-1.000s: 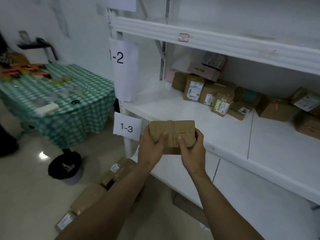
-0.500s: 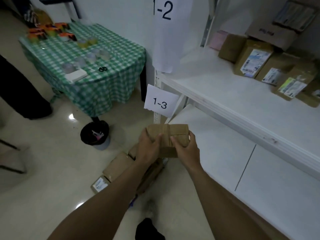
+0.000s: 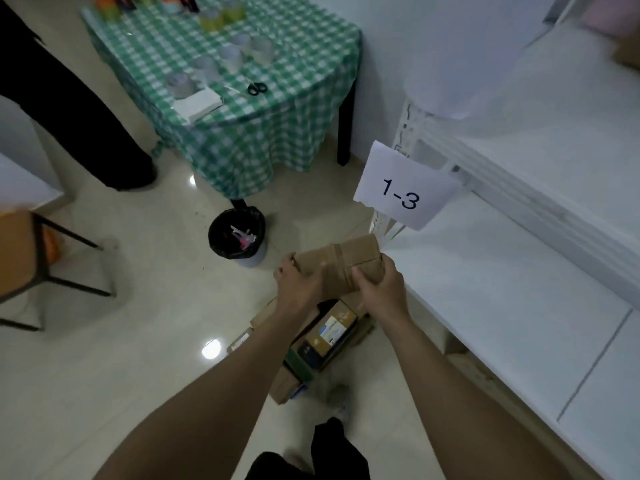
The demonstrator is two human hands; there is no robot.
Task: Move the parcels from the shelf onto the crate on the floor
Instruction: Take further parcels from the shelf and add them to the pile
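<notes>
Parcel [image 3: 341, 265], brown cardboard with tape, is held in the air by both hands beside the white shelf [image 3: 502, 299], above boxes [image 3: 322, 337] stacked on the floor. Left hand [image 3: 299, 284] and right hand [image 3: 379, 284] are curled round its ends, thumbs pressed on top.

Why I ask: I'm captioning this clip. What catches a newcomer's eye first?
A brown taped cardboard parcel, gripped by the left hand and right hand at centre, above a pile of other parcels. Above-right, a white paper tag reading 1-3 hangs from the white shelf; a green checked tablecloth lies upper left.
</notes>
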